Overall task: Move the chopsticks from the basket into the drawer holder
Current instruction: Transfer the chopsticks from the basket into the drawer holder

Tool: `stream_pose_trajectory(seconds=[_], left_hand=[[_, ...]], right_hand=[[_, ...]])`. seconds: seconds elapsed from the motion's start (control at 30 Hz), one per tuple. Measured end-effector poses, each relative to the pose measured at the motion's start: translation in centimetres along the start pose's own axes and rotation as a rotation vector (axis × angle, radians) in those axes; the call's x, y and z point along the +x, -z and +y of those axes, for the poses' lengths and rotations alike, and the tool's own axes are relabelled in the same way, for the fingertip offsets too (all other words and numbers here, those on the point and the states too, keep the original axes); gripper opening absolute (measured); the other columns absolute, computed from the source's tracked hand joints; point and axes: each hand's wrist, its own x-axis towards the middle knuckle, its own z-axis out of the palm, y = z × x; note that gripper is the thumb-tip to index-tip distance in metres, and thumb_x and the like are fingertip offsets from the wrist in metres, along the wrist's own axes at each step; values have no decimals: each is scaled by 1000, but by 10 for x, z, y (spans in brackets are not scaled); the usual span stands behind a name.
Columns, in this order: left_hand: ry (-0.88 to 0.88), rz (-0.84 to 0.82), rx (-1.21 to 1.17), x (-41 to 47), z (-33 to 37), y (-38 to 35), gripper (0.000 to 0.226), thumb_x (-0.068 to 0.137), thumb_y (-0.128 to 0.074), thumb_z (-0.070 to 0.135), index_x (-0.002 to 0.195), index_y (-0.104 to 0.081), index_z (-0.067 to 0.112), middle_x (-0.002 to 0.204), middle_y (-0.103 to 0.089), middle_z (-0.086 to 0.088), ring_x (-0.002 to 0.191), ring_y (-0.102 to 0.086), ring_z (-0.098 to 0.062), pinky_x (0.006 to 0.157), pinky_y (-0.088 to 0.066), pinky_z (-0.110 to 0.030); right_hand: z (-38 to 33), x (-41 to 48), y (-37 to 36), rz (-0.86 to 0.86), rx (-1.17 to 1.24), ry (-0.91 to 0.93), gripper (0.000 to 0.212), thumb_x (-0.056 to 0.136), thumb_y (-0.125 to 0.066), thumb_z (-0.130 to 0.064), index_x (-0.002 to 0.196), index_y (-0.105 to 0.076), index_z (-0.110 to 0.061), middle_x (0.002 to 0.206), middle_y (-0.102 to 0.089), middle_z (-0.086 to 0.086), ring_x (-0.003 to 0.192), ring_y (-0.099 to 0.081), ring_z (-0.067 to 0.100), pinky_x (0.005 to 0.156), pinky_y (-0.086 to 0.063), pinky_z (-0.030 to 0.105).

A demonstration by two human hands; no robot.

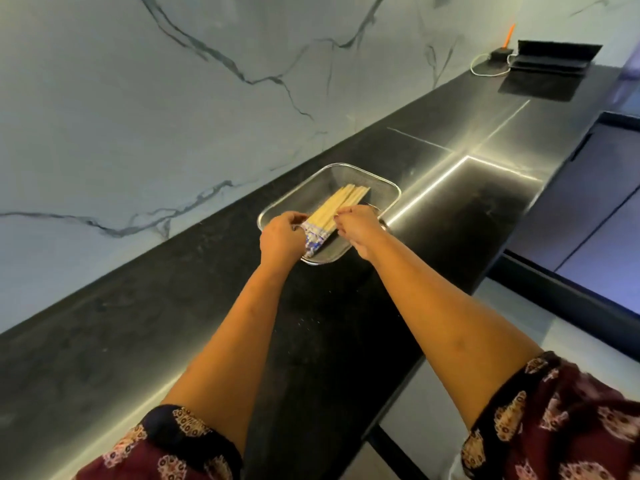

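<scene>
Both hands reach into a metal mesh basket [382, 192] sitting on the dark surface [173, 323], roughly mid-length, nearer the wall edge than the front edge. Chopsticks [337, 206] lie in the basket as one loose bundle, pale wood shafts, blue-and-white patterned ends toward the person, tips pointing at the basket's far corner.

Left hand [281, 237]: fingers curled over the patterned ends at the bundle's left side, touching them; looks like a grip on the chopsticks, but the fingertips are hidden under the hand, so a full hold can't be confirmed. Right hand [356, 225]: fingers pinched narrow against the bundle's right side, about where pattern meets wood; contact is visible, but whether it holds any chopsticks I cannot tell. Bundle sits between the two hands, still inside the basket, resting low on its mesh floor as far as visible.

Both forearms bare, dark red patterned sleeves [554, 420] at the frame bottom. White marble-look wall [156, 98] with dark veins runs along the surface's back edge. At the far end of the surface: a black folded item [550, 58] with a white cable [485, 65] beside it, an orange stick [509, 34] behind. Bright light strip reflects on the surface just right of the basket.
</scene>
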Motion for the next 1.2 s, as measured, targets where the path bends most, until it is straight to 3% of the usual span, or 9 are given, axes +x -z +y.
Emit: stream_pose_trajectory(seconds=[0.1, 0.17, 0.27, 0.4, 0.6, 0.8, 1.0, 1.13, 1.2], left_hand=[[-11, -66, 55, 27, -13, -5, 38, 84, -46, 3, 113, -66, 16, 117, -68, -5, 104, -64, -20, 92, -49, -30], [-28, -126, 111, 42, -20, -12, 37, 86, -47, 5, 115, -65, 18, 120, -67, -4, 108, -62, -21, 100, -46, -37], [-60, -181, 190, 60, -28, -23, 37, 87, -47, 6, 116, -64, 21, 123, -65, -2, 114, -59, -21, 110, -35, -48], [-91, -220, 306, 73, -30, -29, 35, 89, -47, 9, 118, -62, 22, 124, -64, -1, 118, -56, -20, 119, -11, -50], [-103, -214, 385, 71, -26, -35, 29, 91, -47, 16, 114, -63, 25, 122, -65, 2, 117, -56, -18, 118, -7, -51], [-88, -182, 420, 71, -28, -41, 28, 93, -46, 20, 112, -64, 30, 118, -67, 4, 113, -58, -18, 117, -7, -50], [-96, -187, 437, 72, -29, -41, 29, 92, -49, 20, 115, -62, 32, 121, -65, 3, 118, -55, -20, 116, -10, -51], [-104, -169, 450, 72, -30, -42, 29, 91, -50, 19, 113, -64, 33, 120, -65, 3, 118, -55, -20, 116, -14, -51], [-107, -159, 464, 71, -30, -42, 29, 91, -51, 19, 112, -65, 33, 121, -65, 3, 118, -54, -21, 115, -15, -50]], right_hand=[[1, 26, -20, 72, 75, -99, 29, 89, -54, 1, 117, -56, 8, 100, -57, 13, 76, -53, 18, 60, -43, 25], [6, 41, -34, 94, 127, -187, 35, 90, -49, 4, 126, -50, 6, 113, -58, 9, 89, -55, 21, 68, -47, 29], [15, 59, -51, 150, 179, -288, 43, 88, -49, 2, 131, -48, -1, 125, -60, 19, 106, -62, 31, 90, -54, 41], [20, 78, -61, 210, 164, -332, 44, 89, -52, 0, 132, -45, -3, 126, -58, 19, 108, -60, 32, 93, -53, 45], [29, 84, -59, 262, 182, -360, 31, 90, -46, 8, 119, -51, -1, 115, -60, 19, 95, -60, 28, 85, -56, 40], [30, 88, -57, 262, 236, -395, 24, 91, -41, 5, 110, -53, -4, 105, -61, 18, 84, -59, 25, 87, -57, 45], [31, 88, -57, 262, 243, -374, 25, 91, -48, 6, 114, -54, -2, 106, -64, 18, 82, -62, 23, 67, -58, 37], [30, 87, -55, 248, 255, -383, 29, 92, -39, 4, 117, -52, -3, 102, -60, 17, 86, -61, 26, 85, -57, 43], [30, 86, -55, 242, 270, -380, 25, 93, -44, -1, 116, -53, -5, 103, -60, 16, 89, -60, 27, 88, -56, 44]])
